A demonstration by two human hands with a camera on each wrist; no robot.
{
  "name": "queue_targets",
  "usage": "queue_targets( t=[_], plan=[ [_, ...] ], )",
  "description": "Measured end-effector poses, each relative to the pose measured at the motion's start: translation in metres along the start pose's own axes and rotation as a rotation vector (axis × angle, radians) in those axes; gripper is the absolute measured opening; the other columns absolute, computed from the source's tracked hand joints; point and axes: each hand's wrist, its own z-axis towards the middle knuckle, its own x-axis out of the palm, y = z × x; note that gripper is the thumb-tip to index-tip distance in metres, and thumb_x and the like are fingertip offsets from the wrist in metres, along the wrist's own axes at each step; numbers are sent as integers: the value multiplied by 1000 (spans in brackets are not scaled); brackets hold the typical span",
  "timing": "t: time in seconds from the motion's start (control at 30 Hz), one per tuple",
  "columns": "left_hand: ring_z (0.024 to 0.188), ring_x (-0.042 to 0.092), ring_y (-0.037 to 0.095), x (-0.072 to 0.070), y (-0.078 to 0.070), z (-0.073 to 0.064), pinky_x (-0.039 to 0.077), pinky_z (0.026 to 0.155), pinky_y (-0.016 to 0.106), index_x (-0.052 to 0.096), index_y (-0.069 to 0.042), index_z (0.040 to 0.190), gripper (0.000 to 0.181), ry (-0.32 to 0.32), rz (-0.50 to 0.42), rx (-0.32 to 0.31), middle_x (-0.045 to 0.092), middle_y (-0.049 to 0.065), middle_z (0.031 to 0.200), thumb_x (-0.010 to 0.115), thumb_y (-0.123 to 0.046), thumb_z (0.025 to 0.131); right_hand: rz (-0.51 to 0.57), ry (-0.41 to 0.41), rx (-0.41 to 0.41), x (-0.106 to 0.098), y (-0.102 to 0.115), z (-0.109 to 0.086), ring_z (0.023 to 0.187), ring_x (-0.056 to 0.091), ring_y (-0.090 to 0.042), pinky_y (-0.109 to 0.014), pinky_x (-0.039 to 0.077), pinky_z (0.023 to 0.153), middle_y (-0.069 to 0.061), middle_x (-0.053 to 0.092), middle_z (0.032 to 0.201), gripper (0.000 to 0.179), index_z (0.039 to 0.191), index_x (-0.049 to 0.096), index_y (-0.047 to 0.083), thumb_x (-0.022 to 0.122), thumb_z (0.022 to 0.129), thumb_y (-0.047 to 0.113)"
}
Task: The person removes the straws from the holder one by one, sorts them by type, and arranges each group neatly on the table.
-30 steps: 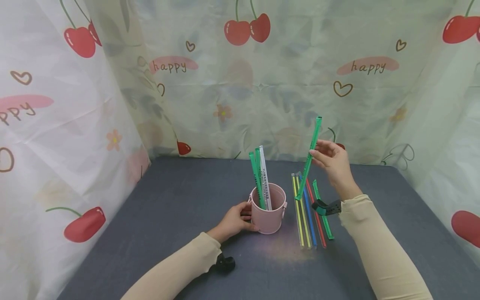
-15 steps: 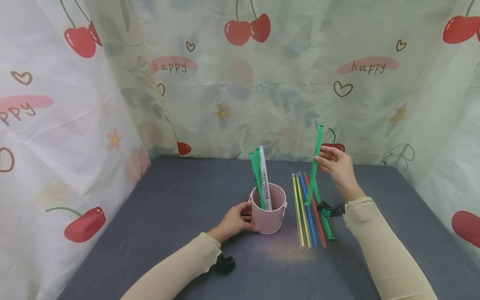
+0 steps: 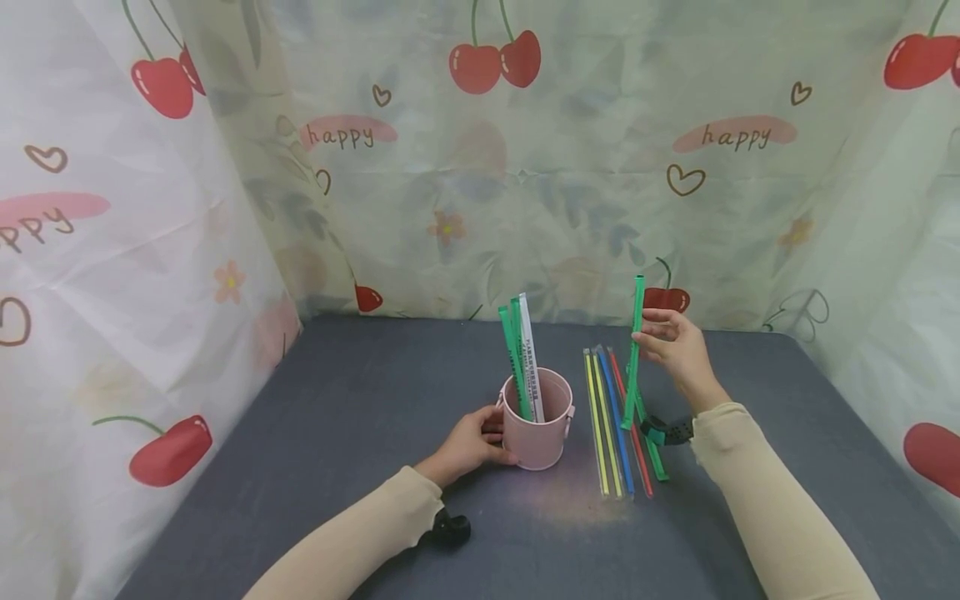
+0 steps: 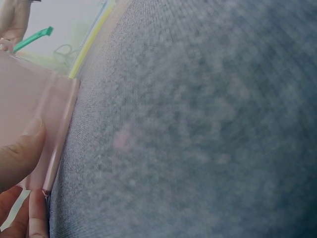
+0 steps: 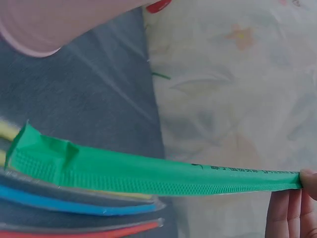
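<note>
A small pink bucket (image 3: 534, 447) stands upright on the table. My left hand (image 3: 467, 447) holds it from the left side, thumb at the front and fingers around the back. Two green paper-wrapped straws (image 3: 512, 354) and a white wrapped straw (image 3: 531, 367) lean inside it. Between thumb and fingertips, my right hand (image 3: 681, 357) pinches another green wrapped straw (image 5: 148, 174) near its upper part. This straw hangs nearly upright above the straws lying on the table. In the left wrist view, the thumb presses the wall of the pink bucket (image 4: 25, 94).
Right of the bucket lie two yellow straws (image 3: 596, 417), a blue straw (image 3: 617, 421) and a red straw (image 3: 641, 458) in clear wrappers. A green wrapped straw (image 3: 657, 458) lies beside them, partly hidden by the right wrist strap. Printed curtains (image 3: 525, 208) border the dark table (image 3: 375, 375).
My right hand has lowered the green straw and shifted it slightly right, away from the bucket, bringing it more upright. The left hand and bucket have stayed put.
</note>
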Motion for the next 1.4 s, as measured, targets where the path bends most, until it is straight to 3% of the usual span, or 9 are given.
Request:
queue_targets(
  t=[0.23,0.43,0.67,0.87,1.13,1.4],
  plan=[
    [116,59,25,0,-4,-1,53,96,37,50,-4,134,73,-3,6,-31,58,12,131,85,-4,70,-130,16,44,-3,-16,-3,86,57,3,-26,58,80,1,56,105,55,142,44,6,66,92,18],
    [115,60,26,0,-4,-1,53,95,38,50,-3,134,72,1,5,-16,57,13,131,84,-3,71,-164,11,61,-7,-30,-2,83,59,2,-34,58,82,2,57,102,54,141,46,6,66,93,17],
    [115,60,25,0,-4,-1,53,95,38,51,-5,133,71,0,6,-26,58,11,130,85,-4,71,-238,35,99,-11,-37,-2,81,59,3,-41,57,86,-19,57,121,53,142,46,6,65,93,17],
    [115,59,25,0,-5,-1,53,96,38,51,-5,133,70,-2,8,-29,58,11,130,84,-4,71,-278,59,133,-15,-41,-2,80,60,2,-45,56,87,-23,58,124,53,141,46,4,65,93,17],
    [115,59,26,0,-5,-2,53,95,37,51,-4,133,70,-1,7,-24,58,12,130,84,-3,72,-280,82,197,-21,-50,1,79,60,2,-41,57,85,-27,56,129,52,140,46,0,64,93,13],
    [116,59,25,1,-5,-2,53,95,37,51,-5,133,70,-2,4,-37,58,11,130,84,-3,72,-294,91,267,-26,-58,1,82,62,-2,-37,58,83,-21,63,120,50,139,46,-2,63,94,11]
  ],
)
